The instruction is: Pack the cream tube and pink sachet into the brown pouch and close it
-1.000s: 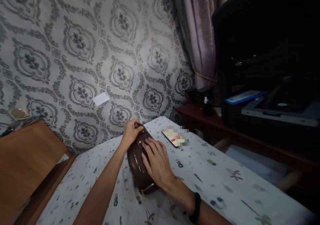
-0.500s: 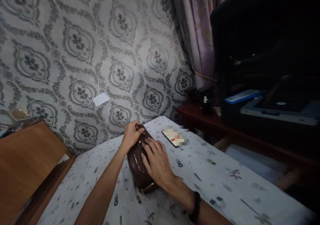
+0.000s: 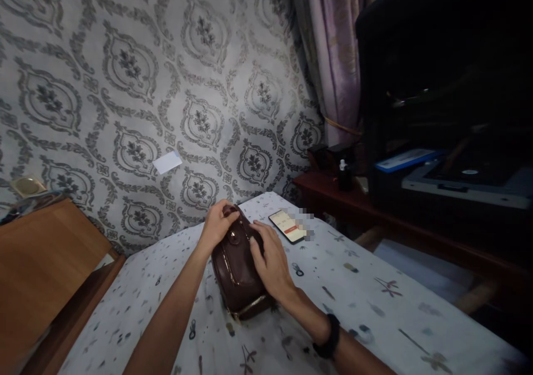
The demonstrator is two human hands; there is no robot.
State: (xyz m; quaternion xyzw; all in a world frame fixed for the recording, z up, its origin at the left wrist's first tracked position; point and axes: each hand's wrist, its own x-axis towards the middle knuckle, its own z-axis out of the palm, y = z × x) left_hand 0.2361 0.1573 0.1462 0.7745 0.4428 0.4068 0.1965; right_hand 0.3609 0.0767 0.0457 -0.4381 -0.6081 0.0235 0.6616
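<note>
Patterned tablecloth [image 3: 366, 286]; both hands' fingers (left hand [image 3: 219, 225], right hand [image 3: 270, 258]) clasping brown bag [image 3: 237, 272]

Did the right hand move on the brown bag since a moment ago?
Yes. The right hand slid off the top of the brown bag to the side nearer the phone, and its fingers now curl over that edge.

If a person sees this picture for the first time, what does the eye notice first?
At the centre, a dark brown bag lies on the patterned tablecloth, with the left hand on its far end and the right hand on its side. A lit phone lies just beyond, before bold damask wallpaper.
</note>
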